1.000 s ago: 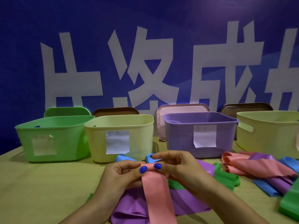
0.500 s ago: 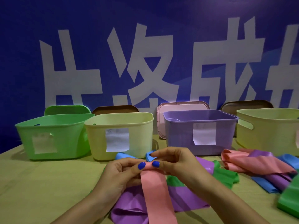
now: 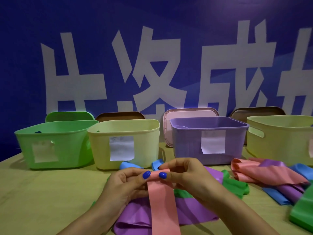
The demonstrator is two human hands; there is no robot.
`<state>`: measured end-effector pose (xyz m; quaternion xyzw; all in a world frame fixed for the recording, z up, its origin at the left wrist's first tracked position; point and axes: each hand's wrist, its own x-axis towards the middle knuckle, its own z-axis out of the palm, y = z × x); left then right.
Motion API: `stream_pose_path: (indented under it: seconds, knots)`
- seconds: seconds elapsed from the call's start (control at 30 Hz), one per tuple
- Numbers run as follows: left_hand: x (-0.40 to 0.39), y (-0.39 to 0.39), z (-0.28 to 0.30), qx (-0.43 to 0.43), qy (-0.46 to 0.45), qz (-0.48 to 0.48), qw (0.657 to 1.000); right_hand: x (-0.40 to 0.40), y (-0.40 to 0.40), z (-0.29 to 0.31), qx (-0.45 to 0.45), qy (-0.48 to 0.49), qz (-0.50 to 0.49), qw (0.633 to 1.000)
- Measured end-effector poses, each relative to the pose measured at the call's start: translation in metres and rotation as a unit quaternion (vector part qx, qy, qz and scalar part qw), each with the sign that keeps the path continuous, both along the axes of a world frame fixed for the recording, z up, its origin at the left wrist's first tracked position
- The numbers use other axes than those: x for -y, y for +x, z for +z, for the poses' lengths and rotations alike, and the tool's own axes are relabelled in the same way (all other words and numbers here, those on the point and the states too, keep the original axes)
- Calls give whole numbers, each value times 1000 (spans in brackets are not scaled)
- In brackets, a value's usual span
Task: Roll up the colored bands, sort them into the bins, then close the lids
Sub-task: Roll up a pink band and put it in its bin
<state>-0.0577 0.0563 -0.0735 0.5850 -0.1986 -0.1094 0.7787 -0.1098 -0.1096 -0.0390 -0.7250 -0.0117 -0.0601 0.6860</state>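
Leftmost first, across the table (image 3: pixel 42 192):

- Green bin (image 3: pixel 55 143): open, paper label on its front; green lid (image 3: pixel 69 116) stands upright behind it.
- Pale yellow bin (image 3: pixel 123 141): open, just beside the green bin, white label on its front; brown lid (image 3: pixel 120 115) upright behind.
- Blue band (image 3: pixel 128 165): lies on the table at the foot of the pale yellow bin, partly hidden by the hands.
- Left hand (image 3: pixel 125 184): thumb and fingers pinch the left side of the pink band's top end.
- Pink band (image 3: pixel 162 200): held above the table in front of the bins, top edge turned over between the two thumbs, the rest hanging toward the camera.
- Right hand (image 3: pixel 184 173): close to the left, pinches the right side of the same top end.
- Purple band (image 3: pixel 135 216): spread flat under the pink band and both wrists.
- Purple bin (image 3: pixel 208 138): open, white label on its front; pink lid (image 3: pixel 189 112) upright behind.
- Green band (image 3: pixel 237 187): crumpled just right of the right hand.
- Loose pile (image 3: pixel 271 177): pink, purple and blue bands overlapping.
- Second yellow bin (image 3: pixel 279 138): open, at the far right, cut by the frame edge; second brown lid (image 3: pixel 257 111) upright behind.
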Motion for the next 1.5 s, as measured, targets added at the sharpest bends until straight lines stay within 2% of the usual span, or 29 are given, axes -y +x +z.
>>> stream_pose_path:
  seconds: [0.23, 0.33, 0.53, 0.9, 1.1, 1.3, 1.5]
  knots:
    - [-2, 1, -3, 59, 22, 32, 998, 1, 2, -5, -21, -6, 4, 1000]
    - [-2, 1, -4, 71, 43, 42, 996, 2, 2, -6, -1, -13, -8, 1000]
    - [0, 0, 0, 1, -3, 12, 1000, 1, 1, -3, 33, 21, -8, 999]
    - [0, -2, -1, 6, -11, 26, 1000, -1, 1, -8, 13, 3, 3, 1000]
    - [0, -6, 5, -14, -11, -28, 999, -1, 0, -7, 24, 5, 7, 1000]
    - [0, -5, 3, 11, -3, -11, 1000, -1, 1, -10, -7, 42, 7, 999]
    - [-1, -3, -1, 50, 17, 14, 999, -1, 1, -9, -88, 162, 15, 983]
